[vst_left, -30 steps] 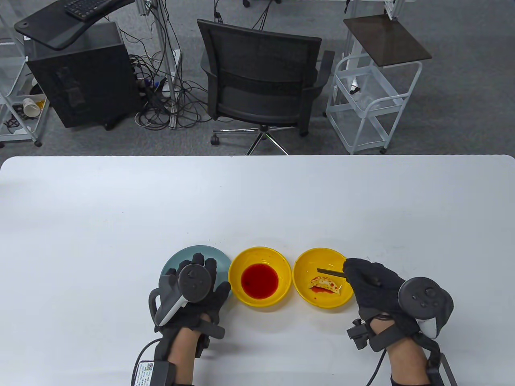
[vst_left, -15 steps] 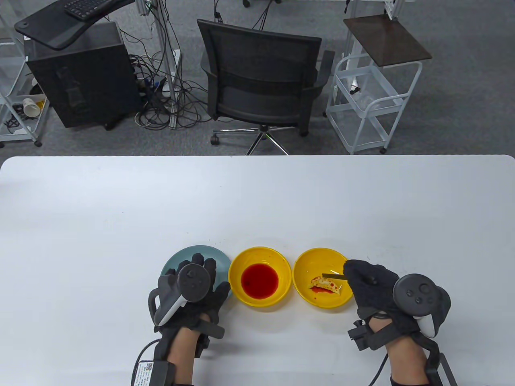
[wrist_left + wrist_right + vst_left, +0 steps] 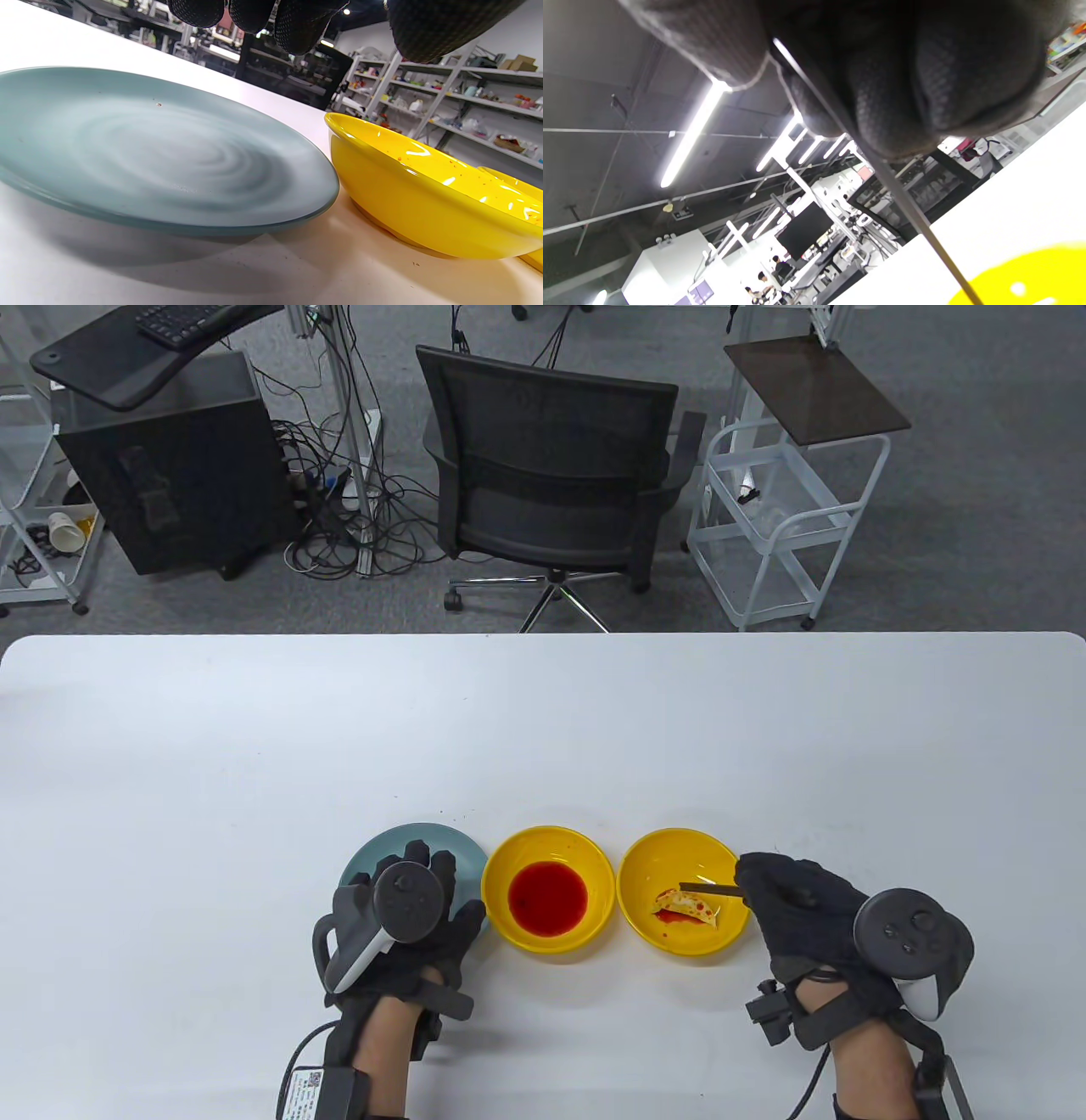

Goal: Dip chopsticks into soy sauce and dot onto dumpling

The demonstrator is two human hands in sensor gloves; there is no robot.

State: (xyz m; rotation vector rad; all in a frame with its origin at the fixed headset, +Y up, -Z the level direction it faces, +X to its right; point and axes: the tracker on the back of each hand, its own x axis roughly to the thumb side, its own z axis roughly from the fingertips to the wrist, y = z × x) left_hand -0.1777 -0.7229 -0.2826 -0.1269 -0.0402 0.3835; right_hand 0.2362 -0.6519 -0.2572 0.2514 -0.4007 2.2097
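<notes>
So the right hand has its grip clamped on the chopsticks, pinched up near the back end so a long stretch of stick pokes out leftward over the right-hand yellow bowl. In the right wrist view you can see a thin stick squeezed between the gloved fingers and running down toward the bowl's yellow rim. The tips sit right at the upper-left end of the dumpling, touching or just above it, can't tell which from the table view. My read is this is the dotting part of the job, since the dumpling already carries red spots and there's a red smear in the bowl beside it.

The soy sauce bowl sits between the other two dishes, just beside the dumpling bowl, which makes sense: short hop from dip to dot (less chance of drips on the tabletop).

The left hand isn't gripping anything. It lies over the near part of the grey-blue plate, and in the left wrist view the fingertips hang loose and apart above the plate. I'd guess it's just parked out of the way.
</notes>
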